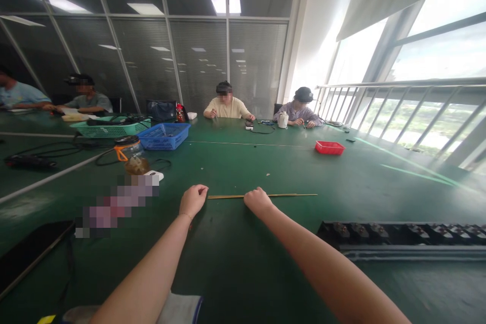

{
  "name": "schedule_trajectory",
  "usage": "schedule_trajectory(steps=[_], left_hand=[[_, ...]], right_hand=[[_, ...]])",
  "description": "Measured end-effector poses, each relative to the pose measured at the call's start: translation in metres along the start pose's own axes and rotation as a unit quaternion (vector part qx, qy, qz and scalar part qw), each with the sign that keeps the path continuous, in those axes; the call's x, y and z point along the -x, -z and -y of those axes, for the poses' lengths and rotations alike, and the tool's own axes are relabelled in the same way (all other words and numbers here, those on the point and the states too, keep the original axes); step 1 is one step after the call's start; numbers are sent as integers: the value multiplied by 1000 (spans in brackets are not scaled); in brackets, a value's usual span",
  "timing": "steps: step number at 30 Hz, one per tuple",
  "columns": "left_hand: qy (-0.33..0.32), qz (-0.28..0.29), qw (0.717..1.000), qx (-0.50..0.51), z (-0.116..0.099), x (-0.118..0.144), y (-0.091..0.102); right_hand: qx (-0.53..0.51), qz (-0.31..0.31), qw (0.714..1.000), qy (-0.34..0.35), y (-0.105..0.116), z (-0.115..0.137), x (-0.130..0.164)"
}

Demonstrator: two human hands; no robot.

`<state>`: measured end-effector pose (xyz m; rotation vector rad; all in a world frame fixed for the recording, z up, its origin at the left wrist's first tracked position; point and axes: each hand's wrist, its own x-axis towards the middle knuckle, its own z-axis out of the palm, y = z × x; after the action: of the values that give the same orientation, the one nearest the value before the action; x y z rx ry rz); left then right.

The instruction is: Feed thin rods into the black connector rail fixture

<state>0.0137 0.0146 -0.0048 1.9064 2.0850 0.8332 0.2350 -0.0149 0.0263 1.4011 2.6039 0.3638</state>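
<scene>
Apparently both hands are closing on one thin stick (261, 196) lying flat on the green table (235, 263), the left hand (193, 200) gripping its end and the right hand (257, 200) its middle, so it is staying level.

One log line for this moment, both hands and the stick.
left hand: fist on thin stick end | right hand: fist mid-stick | stick: flat on green table
</scene>
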Motion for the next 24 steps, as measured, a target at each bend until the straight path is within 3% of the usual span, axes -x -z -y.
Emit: schedule_trajectory(steps=[4, 7, 12, 13, 15, 19, 24], left_hand=[[5, -2, 1000, 6, 0, 0, 0], [11, -3, 1000, 19, 1, -1, 1], [5, -4, 1000, 24, 2, -1, 1], [4, -3, 1000, 25, 1, -1, 1], [7, 0, 1000, 22, 0, 0, 1], [11, 5, 1000, 5, -2, -1, 1], [2, 5, 1000, -10, -1, -1, 1]], right_hand=[[20, -8, 999, -40, 3, -9, 10], [34, -42, 996, -69, 21, -31, 32], [56, -133, 983, -115, 55, -91, 119], [73, -180, 974, -120, 56, -105, 143], [111, -246, 955, -120, 49, -132, 193], [150, -257, 948, -113, 8, -168, 277], [139, -241, 949, -148, -46, -179, 322]])
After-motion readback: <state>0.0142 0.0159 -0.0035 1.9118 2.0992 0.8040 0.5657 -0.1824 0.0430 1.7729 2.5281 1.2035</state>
